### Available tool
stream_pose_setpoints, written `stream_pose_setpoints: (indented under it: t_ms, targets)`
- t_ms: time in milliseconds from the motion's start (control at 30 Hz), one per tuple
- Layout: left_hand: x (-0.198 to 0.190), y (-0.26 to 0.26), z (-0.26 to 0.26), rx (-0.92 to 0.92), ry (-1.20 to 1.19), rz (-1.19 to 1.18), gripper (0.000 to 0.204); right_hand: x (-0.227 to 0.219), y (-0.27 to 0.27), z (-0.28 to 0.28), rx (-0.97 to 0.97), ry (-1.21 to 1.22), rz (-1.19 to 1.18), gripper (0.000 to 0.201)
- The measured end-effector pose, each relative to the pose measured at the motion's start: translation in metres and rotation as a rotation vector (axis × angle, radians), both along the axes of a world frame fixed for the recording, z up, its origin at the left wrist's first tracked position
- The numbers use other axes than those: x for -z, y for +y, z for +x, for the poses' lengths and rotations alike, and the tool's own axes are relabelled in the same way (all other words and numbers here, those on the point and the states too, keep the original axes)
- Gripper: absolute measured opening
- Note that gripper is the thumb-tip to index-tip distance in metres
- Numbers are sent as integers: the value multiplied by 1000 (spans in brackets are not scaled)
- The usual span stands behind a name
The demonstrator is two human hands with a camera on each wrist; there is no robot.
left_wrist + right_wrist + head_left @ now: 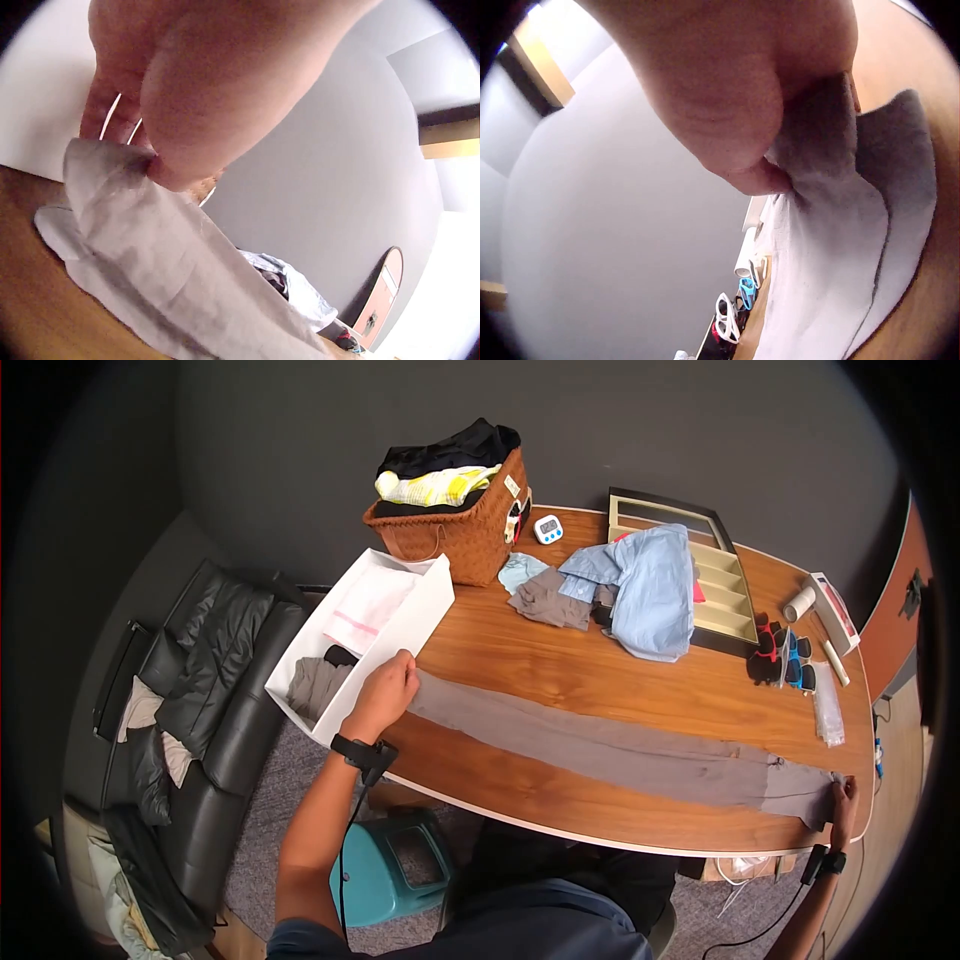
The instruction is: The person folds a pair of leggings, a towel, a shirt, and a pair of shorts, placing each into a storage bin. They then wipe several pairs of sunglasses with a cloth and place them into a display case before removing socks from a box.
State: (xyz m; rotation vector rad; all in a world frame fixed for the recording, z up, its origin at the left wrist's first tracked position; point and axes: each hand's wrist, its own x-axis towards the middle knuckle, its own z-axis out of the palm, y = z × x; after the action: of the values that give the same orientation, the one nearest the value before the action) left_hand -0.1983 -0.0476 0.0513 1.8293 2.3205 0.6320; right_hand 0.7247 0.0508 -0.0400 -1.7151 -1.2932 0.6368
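A long, narrow grey garment, its layers lying together lengthwise like folded leggings, stretches across the front of the wooden table. At its left end my left hand pinches the cloth between thumb and fingers, beside the white box. The left wrist view shows this held end lifted, with a second layer beneath it. Far to the right, my right hand pinches the other end near the table's edge. There, in the right wrist view, the grey fabric bunches under the thumb and a loose layer hangs alongside.
A white box with folded clothes stands at the left, before a brown basket piled with clothing. A blue garment overlaps a compartmented case. Sunglasses lie at the right. A teal stool stands below the table.
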Motion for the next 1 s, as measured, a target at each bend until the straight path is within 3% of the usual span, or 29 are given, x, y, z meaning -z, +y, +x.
stream_pose_setpoints:
  t_ms: [167,267,400,500,633,733,800,833,900,1000]
  targets:
    - [35,10,-11,29,2,-46,10,-4,-8,-6,32,-71,-86,49]
    - [45,14,-17,103,-47,58,14,-14,-15,-17,7,-23,-40,50]
    - [32,12,-16,38,-87,69,30,-29,-18,-29,74,78,0,46]
    - [39,9,-16,68,-86,-125,32,-28,-19,-23,63,59,-26,44]
    - [29,4,1,19,-107,-121,33,-43,-19,-12,57,109,37,43]
    - [18,9,21,133,57,56,33,-95,-25,-52,-50,195,92,43]
    - [4,17,51,197,-210,69,29,-142,-32,-118,-93,208,62,46]
    - [3,23,69,213,-218,71,29,-159,-34,-148,-162,202,28,46]
    - [-1,34,112,371,-857,-152,20,-177,-35,-202,-300,231,-28,47]
    - [-11,44,191,658,-1160,-349,26,-187,-32,-286,-480,169,-142,50]
